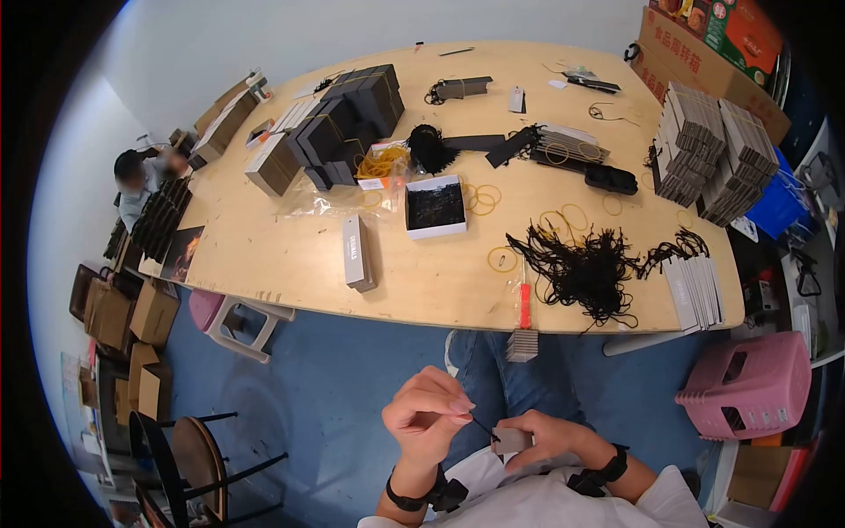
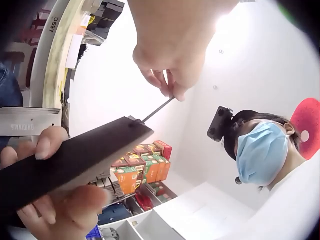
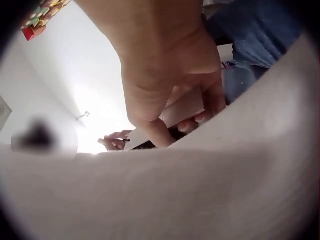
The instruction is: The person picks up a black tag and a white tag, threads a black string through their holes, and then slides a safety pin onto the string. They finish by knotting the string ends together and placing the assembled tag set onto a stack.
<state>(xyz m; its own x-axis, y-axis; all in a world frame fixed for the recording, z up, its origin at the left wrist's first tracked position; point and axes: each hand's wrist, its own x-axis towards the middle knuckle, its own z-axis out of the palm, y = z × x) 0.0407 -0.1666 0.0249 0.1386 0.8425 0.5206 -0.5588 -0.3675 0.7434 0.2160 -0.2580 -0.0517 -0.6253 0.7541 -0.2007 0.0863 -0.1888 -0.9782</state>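
Over the lap, my left hand (image 1: 427,414) pinches a thin black cord (image 2: 159,109) between thumb and fingertips. The cord runs taut to the hole at one end of a long black hang tag (image 2: 82,155). My right hand (image 1: 550,437) grips that tag, with pale card showing beneath its dark face in the left wrist view. In the right wrist view, the thumb and fingers of the right hand wrap around the card (image 3: 185,107). On the table in front lie a tangled heap of black cords (image 1: 585,273) and a fanned row of corded tags (image 1: 693,292).
The table edge (image 1: 422,319) runs just beyond the hands, with a small card stack (image 1: 523,346) at it. A white box of black items (image 1: 436,231), a tag stack (image 1: 356,255), rubber bands (image 1: 385,162) and grey card stacks (image 1: 691,145) stand farther back. Another person (image 1: 132,198) sits far left.
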